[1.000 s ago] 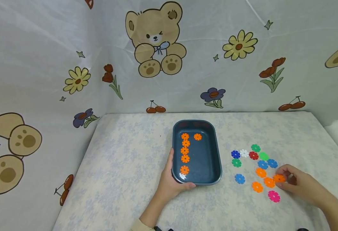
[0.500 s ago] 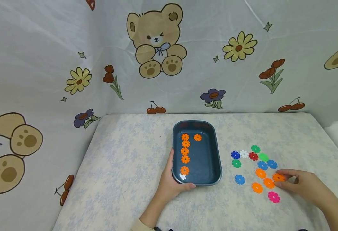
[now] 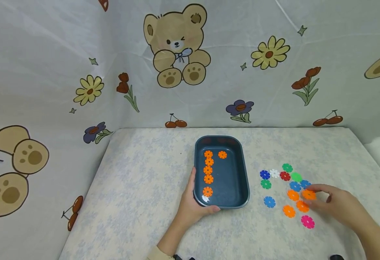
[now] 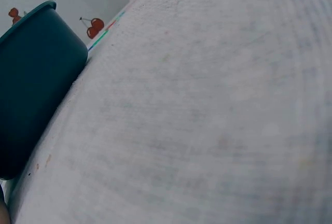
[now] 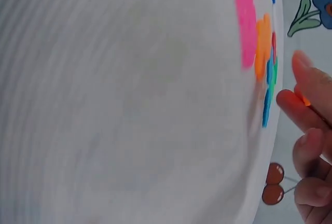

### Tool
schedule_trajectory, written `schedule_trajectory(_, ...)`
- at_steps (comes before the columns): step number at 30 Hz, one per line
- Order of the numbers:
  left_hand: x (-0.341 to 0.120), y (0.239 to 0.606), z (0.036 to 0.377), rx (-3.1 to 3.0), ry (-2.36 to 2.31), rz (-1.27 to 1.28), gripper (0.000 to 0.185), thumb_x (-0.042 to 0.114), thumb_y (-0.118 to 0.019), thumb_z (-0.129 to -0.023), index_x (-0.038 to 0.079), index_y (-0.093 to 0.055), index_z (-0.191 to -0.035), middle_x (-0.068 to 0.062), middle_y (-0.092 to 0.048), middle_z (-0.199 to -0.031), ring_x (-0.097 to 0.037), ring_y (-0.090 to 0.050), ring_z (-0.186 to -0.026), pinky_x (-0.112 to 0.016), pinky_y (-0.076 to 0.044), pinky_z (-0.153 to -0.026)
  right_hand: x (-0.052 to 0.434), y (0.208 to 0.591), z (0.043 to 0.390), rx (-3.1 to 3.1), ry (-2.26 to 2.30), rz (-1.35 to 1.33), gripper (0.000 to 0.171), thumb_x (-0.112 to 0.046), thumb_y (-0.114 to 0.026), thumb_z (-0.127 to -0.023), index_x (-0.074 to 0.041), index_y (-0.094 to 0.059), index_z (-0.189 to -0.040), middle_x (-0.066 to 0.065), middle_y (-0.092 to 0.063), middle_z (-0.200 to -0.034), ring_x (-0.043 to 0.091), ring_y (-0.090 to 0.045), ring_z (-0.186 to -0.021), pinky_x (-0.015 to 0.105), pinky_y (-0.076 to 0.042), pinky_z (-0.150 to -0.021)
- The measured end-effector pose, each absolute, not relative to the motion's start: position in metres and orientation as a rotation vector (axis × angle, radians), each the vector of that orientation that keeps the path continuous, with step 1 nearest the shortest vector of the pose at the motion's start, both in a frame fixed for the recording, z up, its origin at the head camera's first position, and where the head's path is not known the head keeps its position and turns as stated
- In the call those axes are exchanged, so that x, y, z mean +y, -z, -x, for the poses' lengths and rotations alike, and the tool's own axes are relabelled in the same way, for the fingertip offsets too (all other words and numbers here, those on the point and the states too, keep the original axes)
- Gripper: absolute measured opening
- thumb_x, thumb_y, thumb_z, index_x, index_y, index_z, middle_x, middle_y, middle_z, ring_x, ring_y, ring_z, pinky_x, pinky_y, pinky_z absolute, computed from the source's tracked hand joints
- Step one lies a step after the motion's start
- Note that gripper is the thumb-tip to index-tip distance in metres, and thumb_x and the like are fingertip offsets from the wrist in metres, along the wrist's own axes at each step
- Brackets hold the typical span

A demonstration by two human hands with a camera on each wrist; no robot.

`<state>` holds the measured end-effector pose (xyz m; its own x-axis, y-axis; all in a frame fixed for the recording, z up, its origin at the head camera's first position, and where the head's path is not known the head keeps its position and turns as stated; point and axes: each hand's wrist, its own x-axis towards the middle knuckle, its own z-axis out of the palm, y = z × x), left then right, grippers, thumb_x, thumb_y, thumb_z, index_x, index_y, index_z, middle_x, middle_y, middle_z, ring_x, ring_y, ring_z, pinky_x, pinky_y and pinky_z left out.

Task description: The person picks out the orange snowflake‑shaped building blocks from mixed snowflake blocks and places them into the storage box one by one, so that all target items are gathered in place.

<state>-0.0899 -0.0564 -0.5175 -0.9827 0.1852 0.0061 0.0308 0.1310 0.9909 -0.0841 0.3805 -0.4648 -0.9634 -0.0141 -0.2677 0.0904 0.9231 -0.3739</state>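
Note:
A dark teal tray [image 3: 246,180] sits mid-table with several orange flower discs [image 3: 208,169] lying inside, most in a column along its left side. My left hand [image 3: 194,205] grips the tray's near-left corner, thumb over the front rim; the left wrist view shows the tray's outer wall [image 4: 36,79]. My right hand [image 3: 315,198] pinches one orange disc [image 3: 308,194] between thumb and fingers, just above the loose discs to the right of the tray. The right wrist view shows its fingers [image 5: 306,115] around that orange disc [image 5: 305,99].
Loose discs lie right of the tray: blue [image 3: 269,201], green [image 3: 266,183], white [image 3: 274,173], red [image 3: 285,176], pink [image 3: 307,221] and orange [image 3: 289,211]. A printed cloth backdrop [image 3: 177,65] walls the table at back and left. The table's right edge [image 3: 368,151] is near the discs.
My right hand closed on the orange disc at the right of the cluster and carried it slightly up and left. The left hand and tray stayed still.

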Motion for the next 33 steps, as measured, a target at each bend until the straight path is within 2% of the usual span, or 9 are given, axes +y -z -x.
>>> schedule_trajectory(4, -0.057, 0.518, 0.090, 2.280, -1.983, -0.226, 0.133, 0.027, -0.095, -0.063, 0.041, -0.004, -0.159, 0.010, -0.017, -0.167, -0.014, -0.023, -0.151, -0.052, -0.029, -0.118, 0.359, 0.460, 0.089, 2.836, 0.688, -0.081, 0.062, -0.054, -0.074, -0.083, -0.015, -0.064, -0.130, -0.001, -0.052, -0.064, 0.015, -0.044, -0.063, 0.024, -0.032, -0.049)
schedule_trajectory(8, -0.058, 0.518, 0.090, 2.299, -1.982, -0.243, 0.133, 0.028, -0.095, -0.063, 0.040, -0.004, -0.159, 0.009, -0.017, -0.167, -0.017, -0.024, -0.151, -0.054, -0.031, -0.117, 0.329, 0.457, 0.101, 2.858, 0.837, -0.036, 0.055, -0.045, -0.076, -0.084, -0.015, -0.065, -0.129, 0.001, -0.049, -0.063, 0.015, -0.045, -0.059, 0.025, -0.034, -0.047)
schedule_trajectory(10, -0.058, 0.517, 0.090, 2.301, -1.980, -0.249, 0.133, 0.028, -0.095, -0.063, 0.039, -0.004, -0.159, 0.008, -0.017, -0.167, -0.018, -0.023, -0.152, -0.055, -0.030, -0.117, 0.312, 0.457, 0.107, 2.878, 0.930, 0.021, 0.049, -0.042, -0.077, -0.085, -0.016, -0.066, -0.125, 0.003, -0.052, -0.068, 0.015, -0.046, -0.057, 0.024, -0.036, -0.045)
schedule_trajectory(13, -0.058, 0.517, 0.090, 2.303, -1.972, -0.255, 0.133, 0.030, -0.095, -0.063, 0.039, -0.003, -0.159, 0.007, -0.016, -0.167, -0.019, -0.023, -0.152, -0.056, -0.030, -0.117, 0.288, 0.458, 0.117, 2.881, 1.070, 0.117, 0.045, -0.040, -0.077, -0.085, -0.017, -0.068, -0.123, 0.004, -0.062, -0.083, 0.014, -0.049, -0.065, 0.023, -0.040, -0.048)
schedule_trajectory(17, -0.058, 0.518, 0.090, 2.283, -1.983, -0.254, 0.132, 0.030, -0.095, -0.064, 0.040, -0.003, -0.159, 0.007, -0.016, -0.167, -0.018, -0.023, -0.152, -0.055, -0.030, -0.118, 0.258, 0.462, 0.131, 2.888, 1.214, 0.280, 0.041, -0.034, -0.077, -0.086, -0.016, -0.069, -0.122, 0.005, -0.069, -0.109, 0.010, -0.056, -0.086, 0.022, -0.050, -0.065)
schedule_trajectory(20, -0.057, 0.518, 0.090, 2.271, -1.993, -0.250, 0.132, 0.030, -0.095, -0.064, 0.040, -0.004, -0.158, 0.007, -0.017, -0.167, -0.018, -0.023, -0.152, -0.055, -0.029, -0.118, 0.240, 0.464, 0.140, 2.894, 1.292, 0.359, 0.039, -0.033, -0.077, -0.087, -0.017, -0.069, -0.121, 0.001, -0.067, -0.126, 0.007, -0.057, -0.106, 0.029, -0.052, -0.081)
schedule_trajectory(24, -0.057, 0.517, 0.089, 2.265, -1.990, -0.251, 0.131, 0.030, -0.095, -0.065, 0.040, -0.003, -0.158, 0.008, -0.016, -0.167, -0.017, -0.022, -0.152, -0.054, -0.029, -0.118, 0.221, 0.463, 0.148, 2.880, 1.359, 0.375, 0.041, -0.036, -0.077, -0.086, -0.019, -0.069, -0.122, -0.001, -0.064, -0.133, 0.014, -0.051, -0.121, 0.041, -0.048, -0.089)
schedule_trajectory(29, -0.057, 0.518, 0.089, 2.268, -1.972, -0.248, 0.131, 0.027, -0.094, -0.066, 0.040, -0.002, -0.158, 0.009, -0.016, -0.167, -0.015, -0.022, -0.152, -0.052, -0.030, -0.119, 0.203, 0.461, 0.158, 2.880, 1.322, 0.386, 0.049, -0.040, -0.079, -0.083, -0.015, -0.070, -0.124, 0.001, -0.067, -0.129, 0.018, -0.049, -0.111, 0.044, -0.044, -0.087)
schedule_trajectory(33, -0.057, 0.518, 0.089, 2.272, -1.959, -0.228, 0.130, 0.027, -0.094, -0.066, 0.042, -0.003, -0.158, 0.012, -0.016, -0.167, -0.013, -0.023, -0.151, -0.049, -0.031, -0.118, 0.191, 0.460, 0.167, 2.895, 1.239, 0.397, 0.049, -0.040, -0.081, -0.081, -0.014, -0.071, -0.122, 0.001, -0.070, -0.124, 0.018, -0.045, -0.098, 0.040, -0.044, -0.084)
